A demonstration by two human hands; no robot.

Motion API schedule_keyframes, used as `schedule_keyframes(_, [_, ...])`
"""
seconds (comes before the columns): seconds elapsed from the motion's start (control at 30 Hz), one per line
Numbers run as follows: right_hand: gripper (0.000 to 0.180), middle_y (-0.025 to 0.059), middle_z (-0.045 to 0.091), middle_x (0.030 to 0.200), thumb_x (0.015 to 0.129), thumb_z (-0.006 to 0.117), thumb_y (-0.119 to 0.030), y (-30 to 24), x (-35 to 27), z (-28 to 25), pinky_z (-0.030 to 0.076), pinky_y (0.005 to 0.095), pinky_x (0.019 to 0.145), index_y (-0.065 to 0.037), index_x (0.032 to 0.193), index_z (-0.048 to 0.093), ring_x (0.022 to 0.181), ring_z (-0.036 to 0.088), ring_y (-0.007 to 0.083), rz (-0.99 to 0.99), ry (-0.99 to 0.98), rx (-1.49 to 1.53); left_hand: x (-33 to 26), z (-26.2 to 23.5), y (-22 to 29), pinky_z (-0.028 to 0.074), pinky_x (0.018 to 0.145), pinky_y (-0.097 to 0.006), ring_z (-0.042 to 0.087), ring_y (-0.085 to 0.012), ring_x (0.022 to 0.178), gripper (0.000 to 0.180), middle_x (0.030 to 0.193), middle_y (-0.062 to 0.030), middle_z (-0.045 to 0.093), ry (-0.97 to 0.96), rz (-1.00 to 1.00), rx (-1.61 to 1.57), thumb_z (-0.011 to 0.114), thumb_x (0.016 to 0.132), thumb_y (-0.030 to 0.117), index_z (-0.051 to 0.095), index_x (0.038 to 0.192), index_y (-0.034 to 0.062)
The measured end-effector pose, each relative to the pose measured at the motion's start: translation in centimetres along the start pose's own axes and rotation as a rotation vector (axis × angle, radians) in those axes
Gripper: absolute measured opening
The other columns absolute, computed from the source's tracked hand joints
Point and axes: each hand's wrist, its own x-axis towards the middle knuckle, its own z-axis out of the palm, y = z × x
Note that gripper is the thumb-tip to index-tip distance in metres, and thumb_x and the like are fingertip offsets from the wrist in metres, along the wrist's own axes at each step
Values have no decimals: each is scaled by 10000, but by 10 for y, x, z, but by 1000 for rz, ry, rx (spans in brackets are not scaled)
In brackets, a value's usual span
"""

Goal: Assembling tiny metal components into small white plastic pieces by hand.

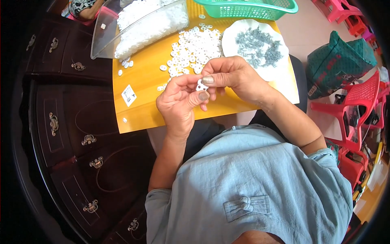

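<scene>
Pinched between thumbs and fingertips, our left hand [178, 103] and right hand [235, 76] close together on one small white piece [200, 86], just above the near part of the yellow tabletop [140, 73]. Our fingers cover much of it, so we cannot tell whether anything sits in its holes. To work it well, we should steady it by its edges with the left, let the right make only small, light presses, and keep it over the table in case it slips.

Beyond our hands lie a heap of loose white pieces [191, 49], a pale dish [228, 42] of small grey bits [270, 53], a clear bin [102, 42] and a green basket [250, 11]. Dark wooden drawers [65, 107] line our left; a green bag [337, 67] and pink chair [363, 97] stand right.
</scene>
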Motion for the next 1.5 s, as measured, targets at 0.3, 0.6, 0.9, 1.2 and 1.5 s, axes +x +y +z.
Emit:
schedule_keyframes(0.3, [182,21,641,747,964,624,-202,4,-11,7,395,195,566,-27,916,636,611,601,85,15,-12,174,-5,9,-12,524,529,-241,636,-180,665,345,861,-147,660,60,43,23,765,823,51,578,1082,-80])
schedule_keyframes(0.6, [230,0,552,686,966,633,-240,11,-14,18,357,201,514,-26,885,607,578,568,92,-42,83,219,1,10,-22,511,502,-235,651,-184,630,315,831,-147,668,52,80,-68,774,829,77,589,1034,-74])
schedule_keyframes(0.9, [240,3,529,686,973,619,-254,21,-10,21,341,208,502,-48,861,564,570,540,98,-27,109,265,7,6,-23,568,474,-279,662,-204,612,233,811,-163,660,51,36,-91,729,862,39,590,1004,-81])
schedule_keyframes(1.2, [229,2,545,688,976,614,-239,12,-11,20,359,210,516,-41,862,596,586,559,105,5,153,223,-1,9,-19,577,582,-296,672,-209,720,248,914,-143,647,45,116,-99,714,846,-40,590,1060,-61])
schedule_keyframes(1.5, [184,13,624,709,958,638,-196,8,-20,10,410,190,551,-30,878,642,623,617,85,103,1,131,-7,6,-4,581,664,-315,665,-216,758,263,909,-117,598,-149,193,39,705,804,-124,606,1042,-73])
